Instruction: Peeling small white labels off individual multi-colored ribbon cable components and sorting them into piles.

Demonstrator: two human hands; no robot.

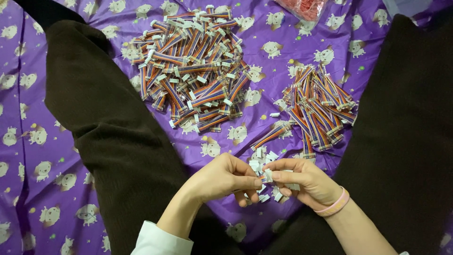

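Observation:
My left hand (225,178) and my right hand (304,180) meet low in the middle, fingertips pinched together on one short rainbow ribbon cable (265,176) with a white connector. Small loose white connector housings (263,157) lie just under and behind my fingers. A big heap of the same cables with white ends (191,66) lies at the top centre. A smaller heap of cables (318,106) lies to the right. One single cable (270,136) rests between the small heap and my hands.
Everything lies on a purple sheet printed with small cartoon animals (33,141). My legs in dark trousers (108,132) spread to both sides. A clear bag of red items (304,8) sits at the top edge. A pink band circles my right wrist (335,204).

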